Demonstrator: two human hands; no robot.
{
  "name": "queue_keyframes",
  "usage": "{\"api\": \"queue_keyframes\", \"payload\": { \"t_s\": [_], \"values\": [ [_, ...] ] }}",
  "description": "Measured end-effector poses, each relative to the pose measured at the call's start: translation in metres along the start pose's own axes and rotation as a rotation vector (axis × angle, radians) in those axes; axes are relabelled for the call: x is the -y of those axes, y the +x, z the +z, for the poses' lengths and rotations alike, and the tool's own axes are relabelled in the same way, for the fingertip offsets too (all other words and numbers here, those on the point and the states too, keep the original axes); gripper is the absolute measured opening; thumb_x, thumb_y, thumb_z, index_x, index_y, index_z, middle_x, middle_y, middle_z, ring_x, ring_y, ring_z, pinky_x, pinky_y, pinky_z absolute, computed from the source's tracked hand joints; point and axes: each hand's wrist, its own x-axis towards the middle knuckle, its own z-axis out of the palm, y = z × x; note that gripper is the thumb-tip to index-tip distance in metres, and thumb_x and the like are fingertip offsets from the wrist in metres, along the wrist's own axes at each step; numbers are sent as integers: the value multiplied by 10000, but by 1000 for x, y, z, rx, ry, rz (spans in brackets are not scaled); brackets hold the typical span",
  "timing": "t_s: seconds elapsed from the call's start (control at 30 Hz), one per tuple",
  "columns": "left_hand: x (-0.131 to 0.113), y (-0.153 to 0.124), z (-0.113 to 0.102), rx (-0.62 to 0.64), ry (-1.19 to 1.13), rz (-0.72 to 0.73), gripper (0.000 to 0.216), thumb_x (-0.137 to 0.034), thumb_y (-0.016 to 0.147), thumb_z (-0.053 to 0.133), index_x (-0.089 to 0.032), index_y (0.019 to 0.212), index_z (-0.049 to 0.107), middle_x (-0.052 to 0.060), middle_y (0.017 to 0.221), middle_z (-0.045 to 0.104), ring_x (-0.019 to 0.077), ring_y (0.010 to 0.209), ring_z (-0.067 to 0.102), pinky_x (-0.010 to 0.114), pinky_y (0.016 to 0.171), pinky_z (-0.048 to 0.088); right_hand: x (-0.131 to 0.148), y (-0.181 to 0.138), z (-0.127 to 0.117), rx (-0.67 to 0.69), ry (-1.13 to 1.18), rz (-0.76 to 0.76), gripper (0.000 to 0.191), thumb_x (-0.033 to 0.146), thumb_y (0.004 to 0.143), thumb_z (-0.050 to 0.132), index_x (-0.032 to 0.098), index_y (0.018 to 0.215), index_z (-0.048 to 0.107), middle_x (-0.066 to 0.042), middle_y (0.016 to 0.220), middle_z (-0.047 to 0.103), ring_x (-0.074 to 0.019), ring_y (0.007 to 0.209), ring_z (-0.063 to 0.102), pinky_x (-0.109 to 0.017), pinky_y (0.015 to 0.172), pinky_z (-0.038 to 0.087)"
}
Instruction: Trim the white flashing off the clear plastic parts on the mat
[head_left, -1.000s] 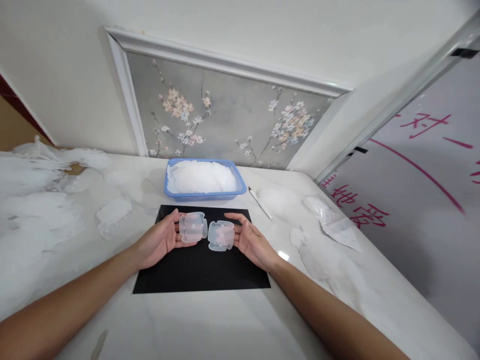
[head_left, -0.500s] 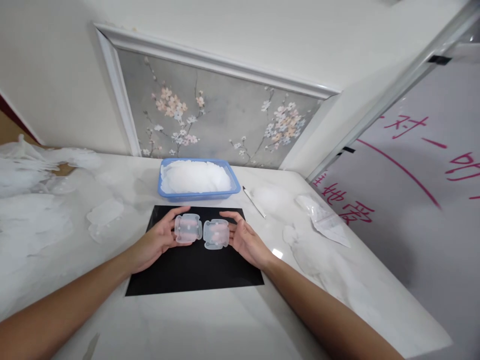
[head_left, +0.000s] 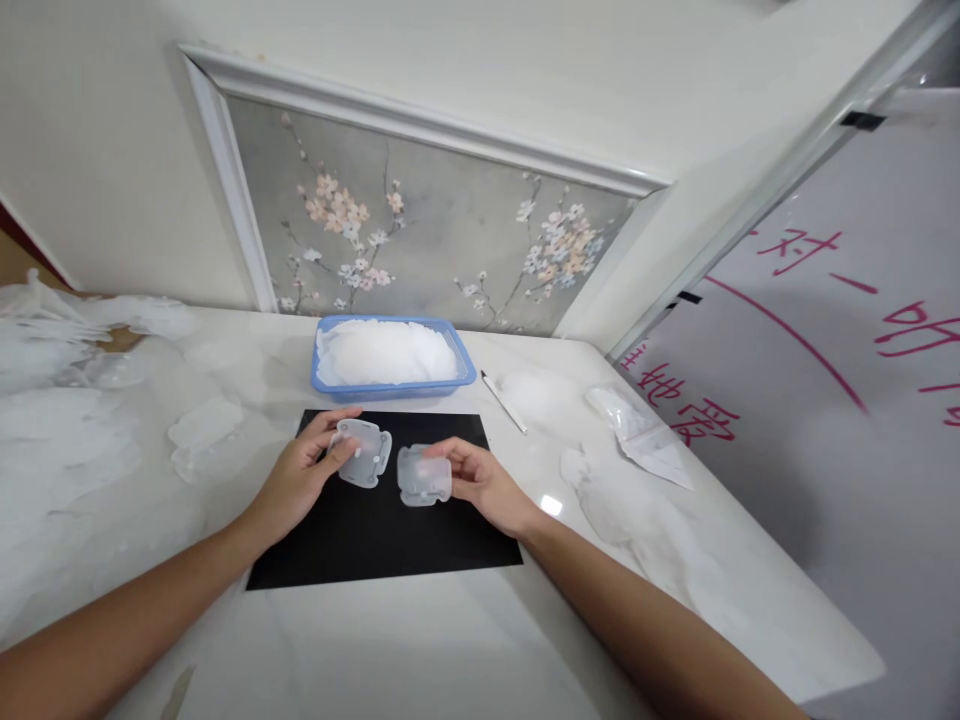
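Over a black mat (head_left: 390, 540) on the white marble table, each hand holds a translucent, roughly square plastic piece. My left hand (head_left: 296, 480) pinches one clear piece (head_left: 361, 453) by its left side, tilted. My right hand (head_left: 480, 482) grips the other clear piece (head_left: 424, 475) from its right side, thumb on top. The two pieces sit side by side, a small gap between them.
A blue tray (head_left: 391, 384) piled with more clear plastic pieces stands behind the mat. A thin white tool (head_left: 502, 402) lies to its right, beside small plastic bags (head_left: 637, 430). Heaps of clear plastic (head_left: 75, 420) cover the table's left. A whiteboard with red writing leans at right.
Both hands have curled tighter on their pieces. The left piece has tilted and the right piece dropped slightly lower, opening a gap between them. The camera view shifted a little.
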Motion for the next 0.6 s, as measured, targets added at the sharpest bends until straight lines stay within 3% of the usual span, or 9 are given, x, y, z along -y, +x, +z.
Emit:
{"api": "queue_keyframes", "payload": {
  "t_s": [0.07,0.13,0.3,0.43,0.6],
  "values": [
    [0,-1,3,44,-164,-107,365,-503,823,632,-198,1004,720,78,1243,665,300,1173,576,408,1032,430,2,-1,2,-56,-116,-47,176,348,761,752,207,806,658,-33,1017,615,-165,915,588,-300,824,464],
    [-1,-1,5,112,-355,-227,383,-458,831,647,-185,1097,679,94,1168,703,289,1098,629,430,990,470,3,0,2,-111,-195,-76,246,391,778,731,188,698,618,-44,1056,606,-175,948,576,-297,819,460],
    [-8,0,5,189,-591,-420,316,-372,898,583,-178,1139,648,118,1179,703,284,1105,648,449,979,494,-2,4,-4,-133,55,102,321,487,788,705,223,955,630,8,814,650,-139,725,595,-291,706,476],
    [-13,2,3,221,-637,-450,360,-398,932,511,-167,1188,612,127,1209,690,296,1084,662,458,984,492,-3,7,-9,-129,264,149,421,538,768,709,220,1039,661,-24,892,681,-157,790,637,-313,736,505],
    [-10,3,1,251,-636,-451,388,-433,936,486,-165,1201,579,135,1262,657,303,1099,655,460,998,479,-4,7,-10,-125,312,144,505,625,780,649,197,1048,671,-44,871,699,-158,773,651,-323,735,515]
  ]
}}
